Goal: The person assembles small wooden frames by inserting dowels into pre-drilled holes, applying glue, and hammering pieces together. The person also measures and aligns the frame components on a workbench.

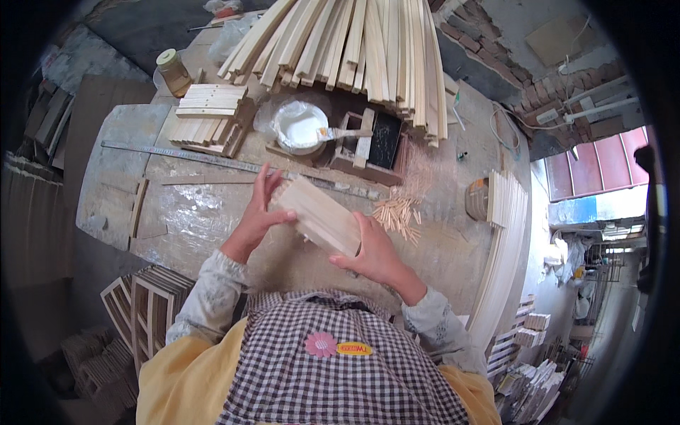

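A bundle of short, pale wooden slats is held tilted above the table in front of me. My left hand grips its upper left end, thumb on the near side and fingers at the far side. My right hand is closed round the lower right end, with the thumb along the near edge. Just beyond the right hand, small wooden dowel pegs lie in a loose pile. Beyond the bundle stands a tub of white paste, a brush resting across its rim.
Long wooden strips are heaped at the back. A stack of short slats and a jar stand at the back left. A metal ruler lies across the table. Long strips line the right edge; wooden frames lean at lower left.
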The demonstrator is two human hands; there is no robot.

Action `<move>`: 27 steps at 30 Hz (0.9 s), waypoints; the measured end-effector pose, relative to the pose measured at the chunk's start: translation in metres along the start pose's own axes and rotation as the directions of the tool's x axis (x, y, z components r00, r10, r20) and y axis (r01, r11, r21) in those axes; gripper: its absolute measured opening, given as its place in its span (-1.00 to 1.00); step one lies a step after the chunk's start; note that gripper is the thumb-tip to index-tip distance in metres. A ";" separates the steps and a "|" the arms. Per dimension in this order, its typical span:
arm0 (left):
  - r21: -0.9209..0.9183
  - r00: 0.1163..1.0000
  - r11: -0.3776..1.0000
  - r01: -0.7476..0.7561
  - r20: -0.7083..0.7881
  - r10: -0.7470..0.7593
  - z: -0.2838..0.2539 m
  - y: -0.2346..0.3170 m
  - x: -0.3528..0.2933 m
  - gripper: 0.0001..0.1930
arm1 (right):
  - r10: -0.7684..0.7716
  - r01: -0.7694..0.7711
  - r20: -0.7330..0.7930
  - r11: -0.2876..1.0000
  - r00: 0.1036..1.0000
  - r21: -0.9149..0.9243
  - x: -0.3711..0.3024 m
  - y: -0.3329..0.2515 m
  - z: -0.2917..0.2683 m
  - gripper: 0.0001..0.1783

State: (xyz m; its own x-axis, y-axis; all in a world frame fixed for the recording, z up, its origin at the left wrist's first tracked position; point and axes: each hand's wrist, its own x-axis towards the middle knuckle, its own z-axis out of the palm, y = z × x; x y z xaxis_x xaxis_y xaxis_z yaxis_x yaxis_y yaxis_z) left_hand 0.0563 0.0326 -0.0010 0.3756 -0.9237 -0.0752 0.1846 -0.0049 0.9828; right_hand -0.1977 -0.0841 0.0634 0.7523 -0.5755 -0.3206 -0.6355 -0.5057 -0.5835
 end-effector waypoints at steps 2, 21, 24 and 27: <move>0.543 0.984 0.824 -0.163 0.031 0.175 -0.015 -0.002 -0.002 0.36 | -0.033 0.036 0.024 0.987 0.999 -0.155 0.009 0.001 -0.004 0.24; 0.434 0.940 0.901 0.012 0.303 -0.158 -0.010 0.014 0.020 0.30 | -0.297 0.165 -0.295 0.902 0.908 -0.399 0.193 0.027 -0.060 -0.27; 0.336 0.956 0.940 0.058 0.254 -0.150 -0.017 0.008 0.022 0.28 | -0.268 0.103 -0.258 0.852 0.928 -0.514 0.219 0.059 -0.061 -0.48; 0.241 0.966 0.963 0.124 0.194 -0.173 -0.032 0.011 0.021 0.25 | -0.214 0.104 -0.187 0.877 0.959 -0.469 0.211 0.027 -0.087 -0.61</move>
State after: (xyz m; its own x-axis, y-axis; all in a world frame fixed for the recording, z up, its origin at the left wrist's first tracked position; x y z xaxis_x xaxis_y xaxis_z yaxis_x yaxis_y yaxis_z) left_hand 0.0950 0.0256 0.0031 0.1549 -0.9654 -0.2097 0.0053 -0.2115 0.9774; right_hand -0.0710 -0.2748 0.0451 0.8245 -0.5642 -0.0428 -0.5608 -0.8047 -0.1949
